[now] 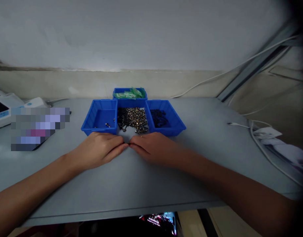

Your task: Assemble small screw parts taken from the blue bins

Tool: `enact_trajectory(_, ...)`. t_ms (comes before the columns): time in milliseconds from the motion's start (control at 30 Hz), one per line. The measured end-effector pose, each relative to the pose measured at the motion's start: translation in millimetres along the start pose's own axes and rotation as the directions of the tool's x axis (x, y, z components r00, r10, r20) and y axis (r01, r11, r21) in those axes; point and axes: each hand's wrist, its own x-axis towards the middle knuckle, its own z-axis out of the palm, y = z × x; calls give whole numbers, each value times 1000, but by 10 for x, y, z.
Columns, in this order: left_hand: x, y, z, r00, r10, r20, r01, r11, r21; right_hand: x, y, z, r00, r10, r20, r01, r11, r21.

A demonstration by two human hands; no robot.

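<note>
- Grey worktable point(141, 187) stands against a pale wall point(141, 36). Clock positions are read from the point where the fingertips meet, with 12 o'clock pointing to the wall.
- Left hand point(102, 148): at 9 o'clock, fingers closed into a narrow pinch, thumb below the forefinger.
- Right hand point(153, 148): at 3 o'clock, set in a matching narrow pinch, its fingertips against or just beside those of the left hand.
- Small dark piece point(126, 143): at the centre, gripped between the fingertips; mostly covered, so its exact form cannot be determined.
- Pile of small metal parts point(135, 118): at 12 o'clock, between the two front bins; brass-toned and dark pieces are mixed.
- Left blue bin point(99, 115): at 10 o'clock; holds a few loose parts, including a brass-toned screw point(107, 125).
- Right blue bin point(175, 118): at 2 o'clock; holds dark parts point(158, 118).
- Rear blue bin point(129, 103): at 12 o'clock, beyond the pile; holds green packets point(131, 94).
- Pixelated object point(40, 128): at 9 o'clock, near the table's edge devices.
- White cable point(208, 80): at 2 o'clock, running up along the wall.
- Lit screen point(161, 221): at 5 o'clock, below the table edge.
</note>
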Motion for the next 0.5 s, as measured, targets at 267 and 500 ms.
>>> enact_trajectory(267, -28, -3, 12, 997, -9, -81, 5, 999, -47, -1, 27, 43, 1000, -9, -20, 8, 999, -45)
enact_trajectory(500, -43, -32, 47, 995, 76, -61, -80, 996, -51, 5, 23, 46, 1000, -14, -3, 13, 999, -48)
